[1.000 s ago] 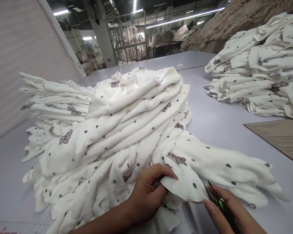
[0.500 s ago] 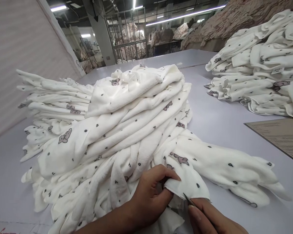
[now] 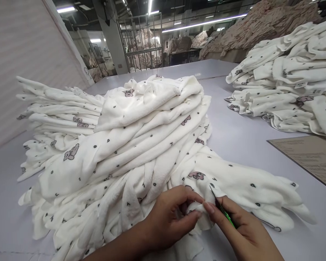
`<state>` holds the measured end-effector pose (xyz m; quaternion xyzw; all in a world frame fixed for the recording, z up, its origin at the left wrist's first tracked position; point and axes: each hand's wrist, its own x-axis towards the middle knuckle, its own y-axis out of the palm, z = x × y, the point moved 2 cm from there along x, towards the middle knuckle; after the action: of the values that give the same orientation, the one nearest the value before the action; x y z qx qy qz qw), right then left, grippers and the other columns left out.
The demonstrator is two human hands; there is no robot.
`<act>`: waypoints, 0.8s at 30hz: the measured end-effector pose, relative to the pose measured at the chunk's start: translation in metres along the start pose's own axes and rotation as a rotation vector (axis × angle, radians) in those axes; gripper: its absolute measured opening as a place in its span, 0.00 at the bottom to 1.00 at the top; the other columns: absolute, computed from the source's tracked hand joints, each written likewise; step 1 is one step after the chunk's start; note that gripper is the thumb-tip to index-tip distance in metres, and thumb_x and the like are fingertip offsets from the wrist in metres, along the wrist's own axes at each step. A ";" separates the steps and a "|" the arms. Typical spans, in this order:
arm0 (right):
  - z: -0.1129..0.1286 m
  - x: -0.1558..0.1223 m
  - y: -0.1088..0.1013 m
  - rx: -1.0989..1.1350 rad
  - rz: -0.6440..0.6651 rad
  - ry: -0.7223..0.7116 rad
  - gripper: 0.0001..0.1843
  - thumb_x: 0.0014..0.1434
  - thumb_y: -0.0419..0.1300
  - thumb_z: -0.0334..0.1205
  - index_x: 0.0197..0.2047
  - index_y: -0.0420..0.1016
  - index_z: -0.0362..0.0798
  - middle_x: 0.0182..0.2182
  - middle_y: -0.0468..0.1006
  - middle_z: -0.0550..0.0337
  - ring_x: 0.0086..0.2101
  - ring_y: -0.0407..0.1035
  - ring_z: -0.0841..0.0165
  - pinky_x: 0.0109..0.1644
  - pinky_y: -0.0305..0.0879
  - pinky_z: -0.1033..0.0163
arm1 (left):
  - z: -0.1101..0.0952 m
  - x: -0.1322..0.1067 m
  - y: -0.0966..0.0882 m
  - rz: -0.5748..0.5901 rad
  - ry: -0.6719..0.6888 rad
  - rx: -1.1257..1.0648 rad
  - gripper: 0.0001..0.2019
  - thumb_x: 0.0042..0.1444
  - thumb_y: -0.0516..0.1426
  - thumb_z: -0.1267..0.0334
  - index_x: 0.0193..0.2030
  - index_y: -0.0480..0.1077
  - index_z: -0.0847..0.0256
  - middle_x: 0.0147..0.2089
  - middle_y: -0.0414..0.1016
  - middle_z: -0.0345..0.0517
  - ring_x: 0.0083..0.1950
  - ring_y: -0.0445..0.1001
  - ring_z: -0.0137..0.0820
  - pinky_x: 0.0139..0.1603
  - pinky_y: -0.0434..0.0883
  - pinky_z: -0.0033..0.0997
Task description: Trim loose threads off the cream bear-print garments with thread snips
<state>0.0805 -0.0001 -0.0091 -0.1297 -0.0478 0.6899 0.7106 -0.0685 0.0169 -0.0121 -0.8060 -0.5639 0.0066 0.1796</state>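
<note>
A big stack of white printed garments (image 3: 130,145) lies on the pale table (image 3: 239,134) in front of me. My left hand (image 3: 165,217) pinches a bunched corner of the nearest white garment (image 3: 241,192) at the stack's near edge. My right hand (image 3: 241,232) holds small green-handled snips (image 3: 222,210), whose dark tip points up against the cloth. Its forefinger touches the same corner, meeting the left thumb.
A second pile of the same white garments (image 3: 288,87) sits at the right. A brown card sheet (image 3: 312,156) lies flat at the right edge. Beige fabric heaps (image 3: 260,25) and a metal cage trolley (image 3: 141,40) stand beyond the table. A striped wall (image 3: 19,65) borders the left.
My right hand has come up and left with the snips to meet my left hand. The garment corner, spread flat a second ago, is now bunched between both hands.
</note>
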 end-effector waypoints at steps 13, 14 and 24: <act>-0.006 0.009 -0.017 -0.018 0.192 -0.011 0.15 0.56 0.57 0.55 0.27 0.72 0.53 0.25 0.70 0.65 0.30 0.66 0.70 0.35 0.64 0.73 | 0.007 0.006 0.002 -0.080 -0.351 -0.498 0.12 0.52 0.60 0.56 0.32 0.72 0.65 0.29 0.68 0.43 0.32 0.65 0.28 0.33 0.63 0.26; -0.004 0.007 -0.015 -0.006 0.152 -0.002 0.14 0.55 0.58 0.54 0.27 0.71 0.53 0.25 0.71 0.66 0.30 0.66 0.70 0.35 0.63 0.73 | 0.008 0.006 0.002 -0.075 -0.363 -0.509 0.13 0.52 0.60 0.55 0.32 0.72 0.65 0.28 0.68 0.43 0.31 0.64 0.28 0.33 0.62 0.26; -0.004 0.006 -0.015 -0.026 0.273 -0.057 0.14 0.59 0.56 0.52 0.28 0.67 0.53 0.25 0.68 0.66 0.29 0.66 0.70 0.32 0.67 0.74 | -0.004 0.002 -0.001 -0.067 0.021 -0.166 0.03 0.55 0.57 0.67 0.34 0.70 0.65 0.36 0.71 0.48 0.40 0.69 0.33 0.43 0.65 0.30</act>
<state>0.0961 0.0047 -0.0098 -0.1246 -0.0589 0.7830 0.6065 -0.0681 0.0178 -0.0072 -0.7988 -0.5873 -0.0545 0.1184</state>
